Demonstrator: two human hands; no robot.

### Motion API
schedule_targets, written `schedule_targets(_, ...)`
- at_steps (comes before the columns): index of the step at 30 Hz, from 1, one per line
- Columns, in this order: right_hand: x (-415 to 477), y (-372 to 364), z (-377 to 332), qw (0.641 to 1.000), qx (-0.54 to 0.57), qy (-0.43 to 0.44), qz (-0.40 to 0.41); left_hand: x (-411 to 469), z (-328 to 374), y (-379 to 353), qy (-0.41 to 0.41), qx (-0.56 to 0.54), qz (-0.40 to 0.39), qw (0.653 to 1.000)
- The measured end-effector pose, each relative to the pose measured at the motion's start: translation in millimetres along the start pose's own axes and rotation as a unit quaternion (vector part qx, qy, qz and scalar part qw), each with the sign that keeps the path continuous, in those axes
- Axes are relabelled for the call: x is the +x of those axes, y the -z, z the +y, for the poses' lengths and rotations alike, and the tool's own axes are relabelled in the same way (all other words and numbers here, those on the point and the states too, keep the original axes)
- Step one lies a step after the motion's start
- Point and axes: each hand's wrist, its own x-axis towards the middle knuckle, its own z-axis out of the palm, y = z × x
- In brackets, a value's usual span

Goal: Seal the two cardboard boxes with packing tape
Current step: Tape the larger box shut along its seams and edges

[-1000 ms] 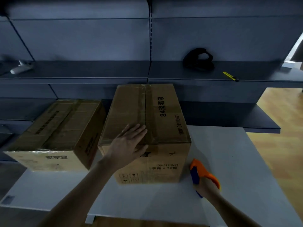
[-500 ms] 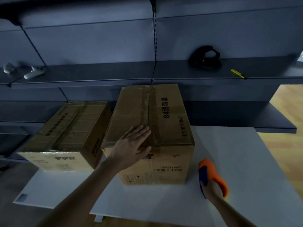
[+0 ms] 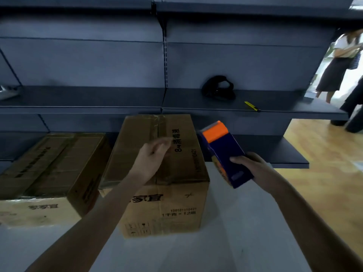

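Observation:
Two cardboard boxes stand on a white table (image 3: 235, 242). The larger box (image 3: 172, 205) is in the middle, its flaps closed with tape along the top seam. The lower box (image 3: 49, 169) sits to its left. My left hand (image 3: 151, 158) hovers over the middle box's top, blurred, fingers loosely extended toward the seam and holding nothing. My right hand (image 3: 253, 169) grips a blue and orange tape dispenser (image 3: 224, 152), held up to the right of the box at its top level.
Dark grey shelving runs behind the table. One shelf carries a black tape dispenser (image 3: 218, 88) and a yellow utility knife (image 3: 252, 106). A white object (image 3: 7, 92) lies at the far left. A person (image 3: 337, 63) stands at the upper right on the wooden floor.
My right hand has lifted the tape dispenser from the table up beside the box's top. My left hand has risen off the box lid and moved toward the far end.

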Motion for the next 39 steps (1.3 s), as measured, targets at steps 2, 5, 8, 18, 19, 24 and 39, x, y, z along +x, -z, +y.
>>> schedule_targets(2, -3.5, -9.3, -22.4, 0.997, -0.063, 0.016, -0.051, 4.7, 21.3, -3.9, 0.102, -0.145, -0.057, 0.983)
schedule_targets(5, -0.7, -24.7, -40.4, 0.984, -0.132, 0.023, -0.113, 7.0, 35.0, 1.9, 0.124, -0.25, -0.105, 0.954)
schedule_targets(8, 5.1, -36.2, -43.8, 0.978, -0.149, 0.041, -0.138, 2.0, 34.1, 19.0, 0.094, -0.232, -0.097, 0.963)
schedule_targets(18, 21.5, -62.0, -39.2, 0.958, -0.16, 0.041, -0.233, -13.4, 4.0, 73.6, 0.156, -0.201, -0.165, 0.953)
schedule_targets(19, 22.2, -64.9, -40.0, 0.955, -0.165, 0.039, -0.244, -16.5, 2.0, 77.0, 0.16, -0.202, -0.184, 0.949)
schedule_targets(24, 25.2, -81.2, -39.2, 0.945, -0.179, 0.015, -0.274, -33.7, -3.9, 85.0, 0.153, -0.163, -0.192, 0.956)
schedule_targets(39, 16.5, -115.3, -53.2, 0.927, -0.205, -0.033, -0.312, -49.0, -30.4, 98.7, 0.129, 0.031, -0.046, 0.99)
